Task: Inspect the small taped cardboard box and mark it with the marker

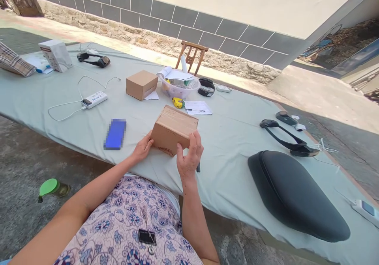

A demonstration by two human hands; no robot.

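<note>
I hold a small closed cardboard box (pixel 173 130) just above the near edge of the table (pixel 225 170), which is covered with a pale green cloth. My left hand (pixel 142 147) grips the box's left lower corner, fingers curled against its side. On its right front side my right hand (pixel 190 156) holds it, fingers pressed on the face. A dark thin object, partly hidden, pokes out below my right hand.
A second cardboard box (pixel 141 84), a white power bank with cable (pixel 94 99), a blue phone (pixel 115 134), a plastic bowl (pixel 178 86), a yellow tape measure (pixel 178 102), papers, headsets (pixel 288 138) and a black case (pixel 296 196) lie about. A green-lidded bottle (pixel 53 187) is on the ground.
</note>
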